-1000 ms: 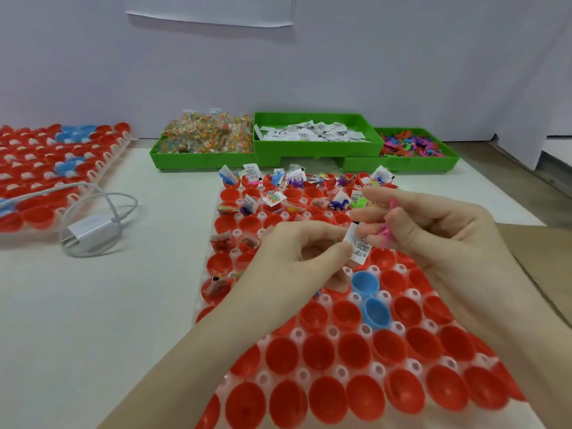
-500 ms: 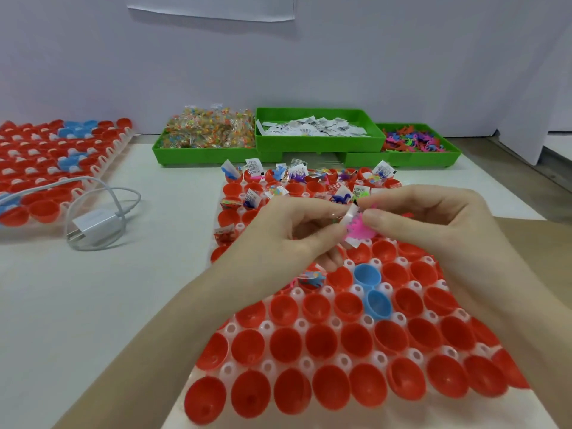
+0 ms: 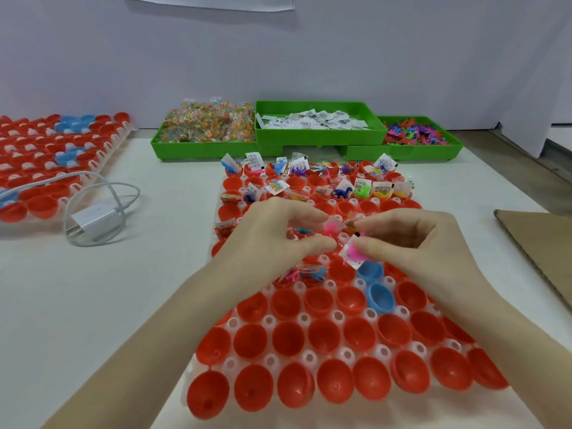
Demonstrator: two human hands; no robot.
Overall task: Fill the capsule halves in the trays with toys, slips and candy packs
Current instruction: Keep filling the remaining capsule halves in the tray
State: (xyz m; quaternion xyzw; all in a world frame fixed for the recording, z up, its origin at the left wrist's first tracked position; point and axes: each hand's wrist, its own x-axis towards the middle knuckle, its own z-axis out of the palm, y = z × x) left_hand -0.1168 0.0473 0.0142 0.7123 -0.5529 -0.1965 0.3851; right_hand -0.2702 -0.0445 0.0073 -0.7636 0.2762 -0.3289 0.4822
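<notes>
Your left hand (image 3: pixel 278 233) and right hand (image 3: pixel 411 243) meet over the middle of the capsule tray (image 3: pixel 309 356), fingers curled narrow. The right fingers (image 3: pixel 368 244) pinch a pink toy (image 3: pixel 353 253) together with a paper slip (image 3: pixel 346 247); the left fingers (image 3: pixel 322 243) pinch another small pink piece (image 3: pixel 329 227), and whether more is tucked in that hand is hard to tell. You hold them low, probably so each can drop straight into a cup just below the fingers.

Beyond your fingers, the far rows of red capsule halves (image 3: pixel 288 339) already hold slips, toys and candy packs; the rows nearer you stand empty, and two blue halves (image 3: pixel 379 297) lie just under your right fingers. So the filling seems to run from the far edge towards you.

Well beyond the fingers, three green bins sit side by side within reach: candy packs (image 3: pixel 210 125), slips (image 3: pixel 312 120) and coloured toys (image 3: pixel 413 134). Off to the left of your left fingers lies a white charger with cable (image 3: pixel 93 219), and past it a second tray of halves (image 3: pixel 46 156). A sheet of cardboard (image 3: pixel 541 246) lies right of your right fingers. The desk (image 3: pixel 108 305) is pale, backed by a plain white wall (image 3: pixel 278 57).
</notes>
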